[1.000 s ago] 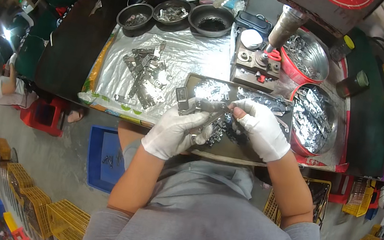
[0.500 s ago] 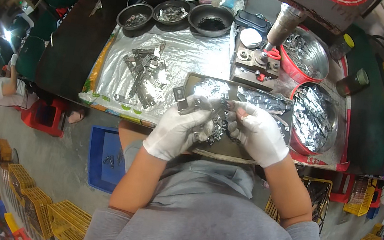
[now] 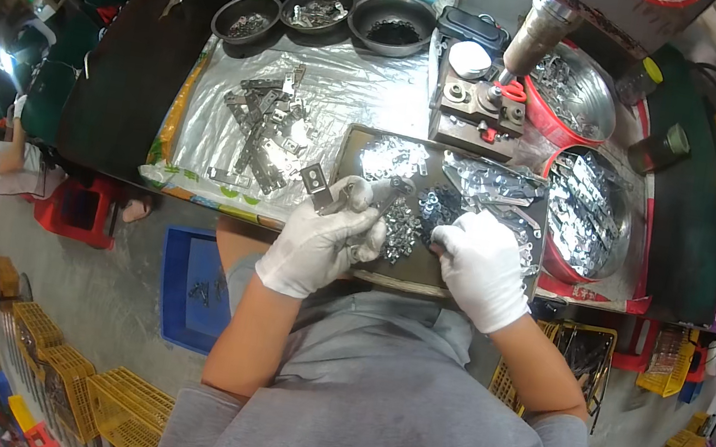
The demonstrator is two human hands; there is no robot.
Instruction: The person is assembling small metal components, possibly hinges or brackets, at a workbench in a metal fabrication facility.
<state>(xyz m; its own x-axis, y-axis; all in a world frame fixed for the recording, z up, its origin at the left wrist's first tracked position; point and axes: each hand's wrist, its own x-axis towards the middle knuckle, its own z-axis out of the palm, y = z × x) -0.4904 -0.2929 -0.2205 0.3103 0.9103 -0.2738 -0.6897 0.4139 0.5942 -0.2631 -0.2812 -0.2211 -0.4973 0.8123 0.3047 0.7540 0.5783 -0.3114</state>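
My gloved left hand (image 3: pixel 324 242) is closed round a flat metal bracket (image 3: pixel 315 185), whose dark end with two holes sticks out past the fingers. It hovers at the left edge of a brown tray (image 3: pixel 411 275). Over the tray's near right side, my gloved right hand (image 3: pixel 487 267) has its fingers curled together; whatever they may hold is hidden. Just beyond those fingertips lies a heap of small black parts (image 3: pixel 439 203). Small silvery fittings (image 3: pixel 400 232) are piled between the hands. Shiny small pieces (image 3: pixel 394 159) and longer metal arms (image 3: pixel 491 181) fill the tray's far side.
A press (image 3: pixel 537 41) with a steel die block (image 3: pixel 479 112) stands beyond the tray. Red-rimmed bowls (image 3: pixel 580 212) of metal parts are at right. Loose brackets (image 3: pixel 270 130) lie on silvery sheeting at left, below dark bowls (image 3: pixel 394 25). Another person (image 3: pixel 11 164) sits far left.
My hands have drawn apart. The right hand has moved off the bracket, right and nearer me; the left has shifted slightly left, still holding the bracket. The small black heap is now uncovered.
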